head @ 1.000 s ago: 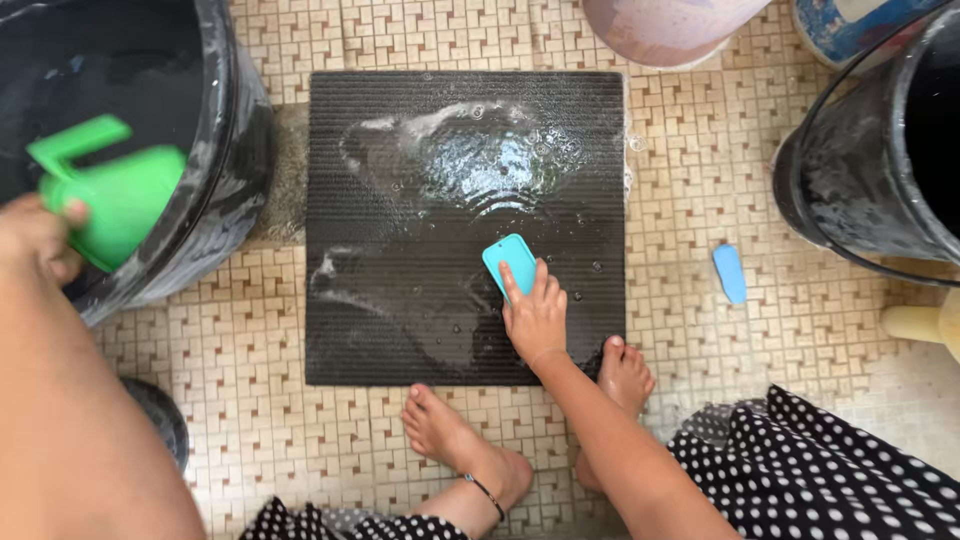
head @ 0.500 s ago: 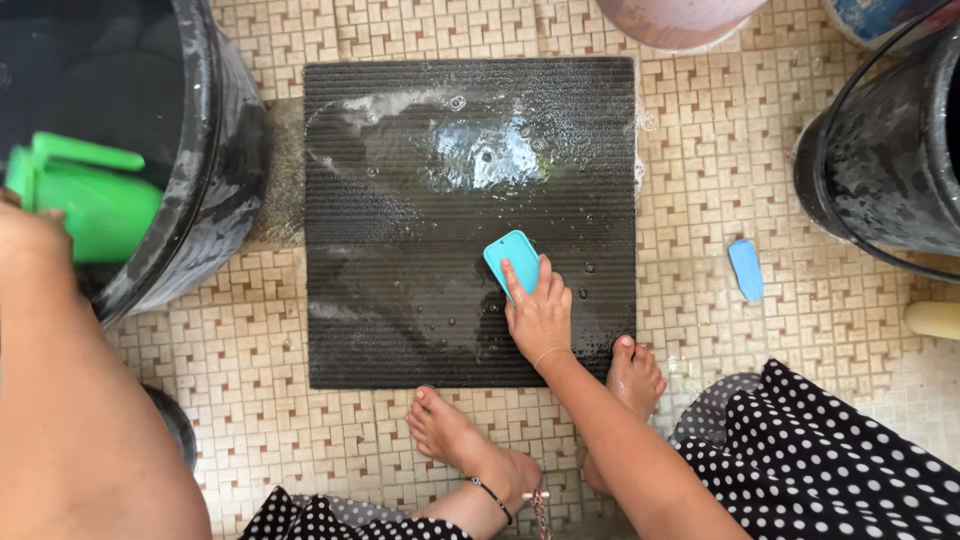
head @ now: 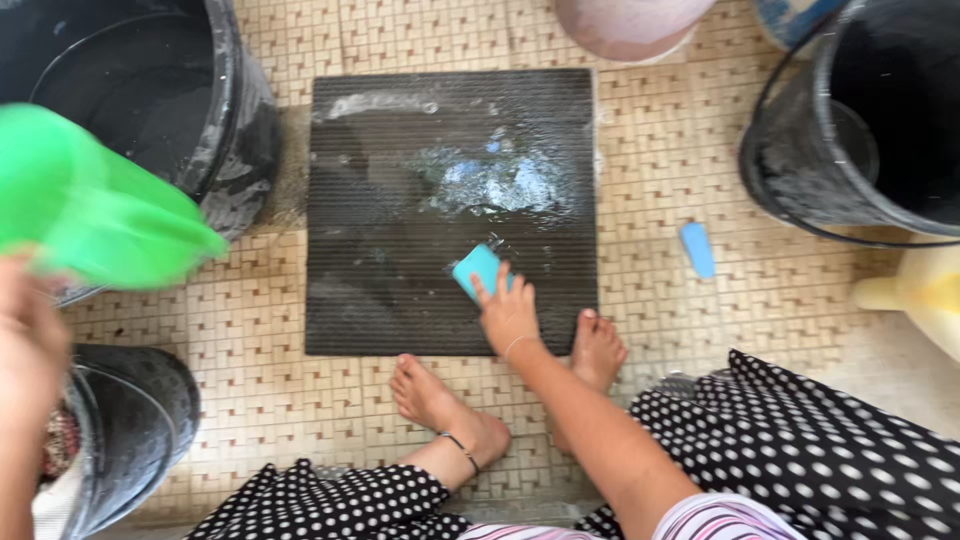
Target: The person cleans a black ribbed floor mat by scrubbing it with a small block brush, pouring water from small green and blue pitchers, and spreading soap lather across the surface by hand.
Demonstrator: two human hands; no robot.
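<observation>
Here, right hand [head: 508, 318] grip flat atop turquoise scrubber [head: 477, 270] on wet black mat [head: 400, 290].

Packages: none are seen.
Labels: none can be made out on any surface in view.
Signs: none are shown.
Screens: none are shown.
</observation>
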